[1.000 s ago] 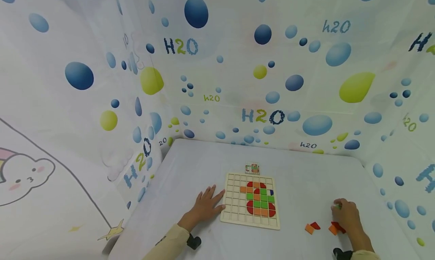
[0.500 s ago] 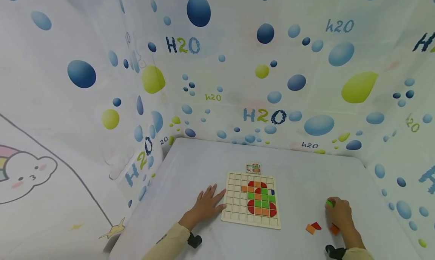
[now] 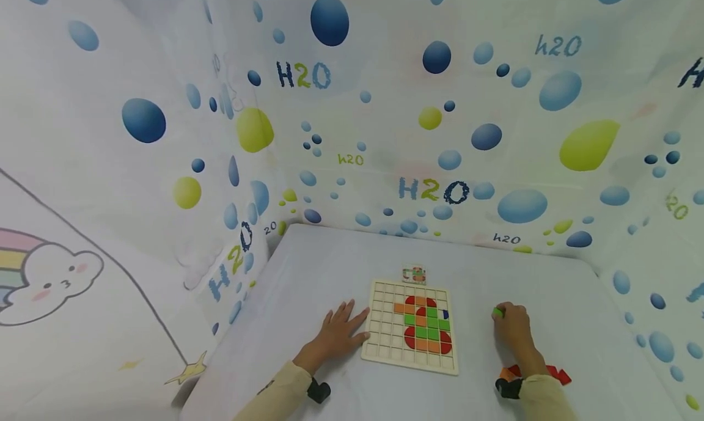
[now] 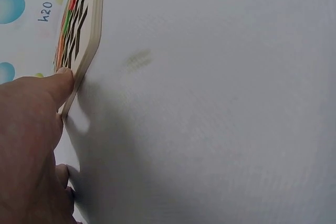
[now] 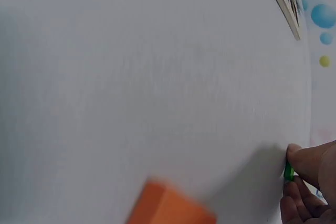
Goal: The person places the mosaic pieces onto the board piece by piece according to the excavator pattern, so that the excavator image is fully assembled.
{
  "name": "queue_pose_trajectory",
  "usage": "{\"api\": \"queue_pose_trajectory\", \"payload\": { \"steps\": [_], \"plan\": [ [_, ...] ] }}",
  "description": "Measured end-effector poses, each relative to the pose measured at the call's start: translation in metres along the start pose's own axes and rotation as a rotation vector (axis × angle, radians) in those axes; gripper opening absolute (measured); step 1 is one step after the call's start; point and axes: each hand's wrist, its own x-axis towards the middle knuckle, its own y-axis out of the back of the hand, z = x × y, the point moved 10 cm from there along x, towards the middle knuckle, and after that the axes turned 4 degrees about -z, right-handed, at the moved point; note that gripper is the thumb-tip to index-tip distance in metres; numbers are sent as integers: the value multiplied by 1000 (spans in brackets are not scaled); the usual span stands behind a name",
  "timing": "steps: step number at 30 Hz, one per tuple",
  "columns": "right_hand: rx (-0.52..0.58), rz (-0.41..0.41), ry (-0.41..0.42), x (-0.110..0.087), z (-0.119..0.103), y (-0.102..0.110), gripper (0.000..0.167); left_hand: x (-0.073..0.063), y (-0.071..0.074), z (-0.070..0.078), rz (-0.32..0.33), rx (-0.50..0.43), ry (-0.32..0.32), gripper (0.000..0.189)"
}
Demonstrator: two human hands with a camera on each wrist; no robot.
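A square wooden grid board (image 3: 383, 323) lies on the white table, its right part filled with red, orange, green and blue pieces. My left hand (image 3: 337, 335) rests with spread fingers at the board's left edge; in the left wrist view the thumb (image 4: 63, 85) touches that edge. To the right of the board, my right hand (image 3: 513, 329) pinches a small green block (image 3: 497, 312) between thumb and fingers. The right wrist view also shows this green block (image 5: 289, 171) at the fingertips, partly covered by them.
Loose red pieces (image 3: 562, 376) and an orange piece (image 3: 505, 374) lie near the right wrist, partly hidden by it. A small printed pattern card (image 3: 414, 275) lies just behind the board. Patterned curtains (image 3: 385, 115) hang behind and beside the table (image 3: 324, 256).
My right hand has moved left toward the board with the green block, away from the loose pieces. The left hand stays at the board's edge. The head view has shifted slightly.
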Motion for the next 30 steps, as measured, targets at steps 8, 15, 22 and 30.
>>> {"api": "queue_pose_trajectory", "payload": {
  "steps": [8,15,22,30],
  "plan": [
    [-59,-33,-57,14,-25,-33,25,-1,-2,1,-14,17,6,66],
    [-57,-39,-57,18,-63,-54,27,-3,-2,0,-14,19,7,66],
    [-93,-70,136,18,-129,-84,27,-3,-5,-5,-21,8,15,65],
    [-18,-168,392,3,-198,-127,21,-5,-5,-7,-23,7,7,66]
  ]
}}
